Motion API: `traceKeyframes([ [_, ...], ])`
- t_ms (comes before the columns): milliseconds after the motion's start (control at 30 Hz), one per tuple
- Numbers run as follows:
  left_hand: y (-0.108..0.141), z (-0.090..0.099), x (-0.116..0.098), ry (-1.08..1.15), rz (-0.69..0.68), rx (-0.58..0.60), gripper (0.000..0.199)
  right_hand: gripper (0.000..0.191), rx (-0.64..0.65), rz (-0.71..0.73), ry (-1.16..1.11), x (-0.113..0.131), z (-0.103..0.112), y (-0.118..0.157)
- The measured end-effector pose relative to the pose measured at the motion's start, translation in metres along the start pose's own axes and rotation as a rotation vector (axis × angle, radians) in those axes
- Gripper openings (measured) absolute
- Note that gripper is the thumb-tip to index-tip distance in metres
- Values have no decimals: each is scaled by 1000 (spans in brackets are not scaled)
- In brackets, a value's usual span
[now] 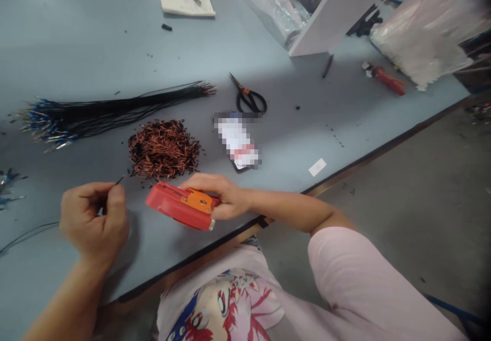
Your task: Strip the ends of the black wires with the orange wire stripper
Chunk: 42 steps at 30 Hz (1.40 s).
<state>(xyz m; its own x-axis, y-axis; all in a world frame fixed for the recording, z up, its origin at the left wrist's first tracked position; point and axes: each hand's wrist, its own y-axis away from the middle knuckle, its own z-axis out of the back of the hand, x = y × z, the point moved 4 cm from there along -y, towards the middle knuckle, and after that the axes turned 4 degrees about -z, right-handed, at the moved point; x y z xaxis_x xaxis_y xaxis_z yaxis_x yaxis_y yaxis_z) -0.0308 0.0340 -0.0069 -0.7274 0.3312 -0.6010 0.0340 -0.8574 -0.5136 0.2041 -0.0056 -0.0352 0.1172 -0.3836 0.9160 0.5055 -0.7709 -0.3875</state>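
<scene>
A thin black wire [120, 180] is pinched by thumb and curled fingers of the left hand [95, 223], over the near side of the tabletop [84, 60]. A smooth, chunky red-and-orange hand tool [172, 207] is gripped in the right hand [228, 196], by the near edge. Beyond, a bristly heap of coppery clippings [164, 149] is piled; behind, a long black wire bundle [130, 108] is laid, blue-and-silver tipped.

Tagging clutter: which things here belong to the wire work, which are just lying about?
Likely job:
- red-orange tool, in right hand
- black wire, in left hand
- black wire bundle
- copper-coloured scrap pile

Seemingly lying about:
- scissors
- notepad
- white label
- phone-like slab
</scene>
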Motion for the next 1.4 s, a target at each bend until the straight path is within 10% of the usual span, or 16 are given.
traceKeyframes([
  [233,1,-3,7,12,-59,41,29,51,76,-524,-733,-3,-7,3],
  [400,2,1,1,41,-202,14,13,58,37,-792,-824,-8,-3,2],
  [700,0,-4,-9,112,-407,20,10,53,125,-863,-778,-7,1,0],
  [1400,-1,-5,0,131,-332,-55,5,54,257,-824,-801,-5,-3,3],
])
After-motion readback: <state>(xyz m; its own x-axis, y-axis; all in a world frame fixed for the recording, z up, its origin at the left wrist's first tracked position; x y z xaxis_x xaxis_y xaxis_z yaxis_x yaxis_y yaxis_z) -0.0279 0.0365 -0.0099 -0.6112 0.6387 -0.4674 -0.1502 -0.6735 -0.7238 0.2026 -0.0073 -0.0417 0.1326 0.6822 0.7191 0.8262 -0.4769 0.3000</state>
